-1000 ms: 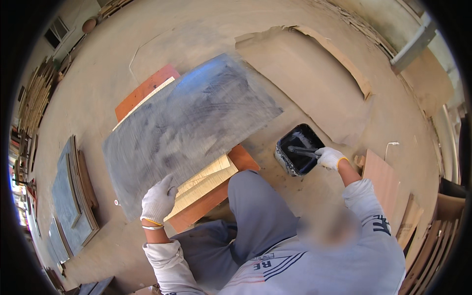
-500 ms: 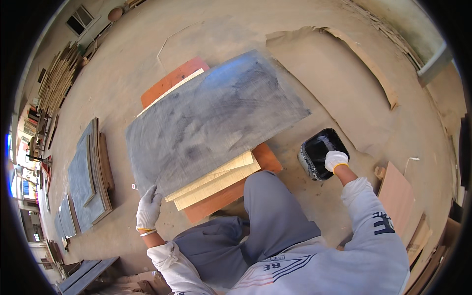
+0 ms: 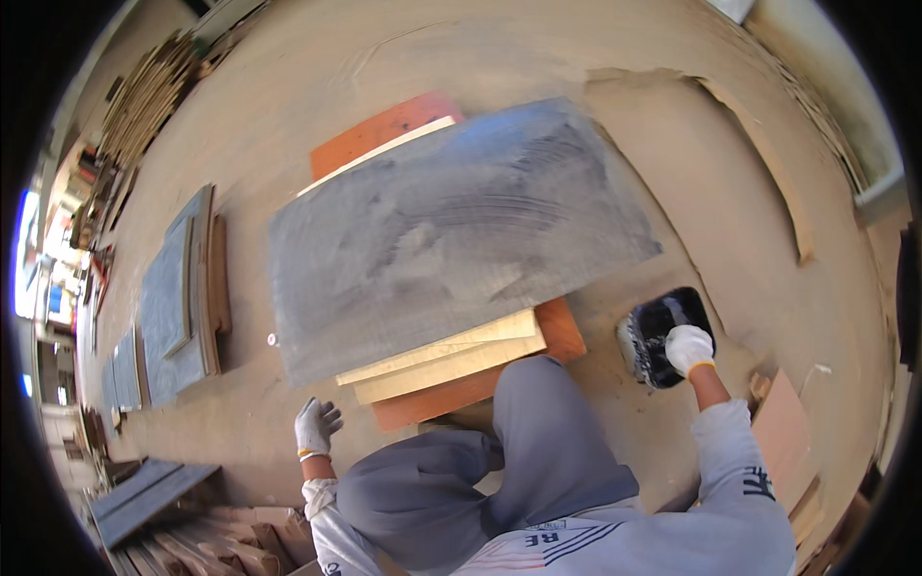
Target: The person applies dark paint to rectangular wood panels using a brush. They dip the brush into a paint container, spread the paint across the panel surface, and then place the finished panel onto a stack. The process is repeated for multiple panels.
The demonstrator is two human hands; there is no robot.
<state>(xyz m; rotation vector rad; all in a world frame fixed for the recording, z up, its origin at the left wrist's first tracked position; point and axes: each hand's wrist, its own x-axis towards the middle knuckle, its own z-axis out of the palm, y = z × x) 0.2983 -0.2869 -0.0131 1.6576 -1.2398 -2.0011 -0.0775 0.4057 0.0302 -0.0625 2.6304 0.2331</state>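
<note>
Since 1.0 s ago the grey-coated board (image 3: 451, 235) has gone from tilted up in the left hand to lying flat on the stack, and that hand has let go.

Head view: the left hand (image 3: 315, 425), gloved in white, hangs free with fingers spread and holds nothing, just off the near-left corner of the board and over the dusty floor (image 3: 288, 86). The right hand (image 3: 689, 348) is closed inside the black tub (image 3: 667, 334) (what its grip has hold of cannot be told; the glove hides it). Beneath the board lie 2 pale plywood sheets (image 3: 451, 357) and an orange panel (image 3: 480, 389). More grey boards (image 3: 178, 298) lie well apart at the left.

Judging by this, the top board looks fully coated and laid down; the pale sheets below are still bare.
</note>
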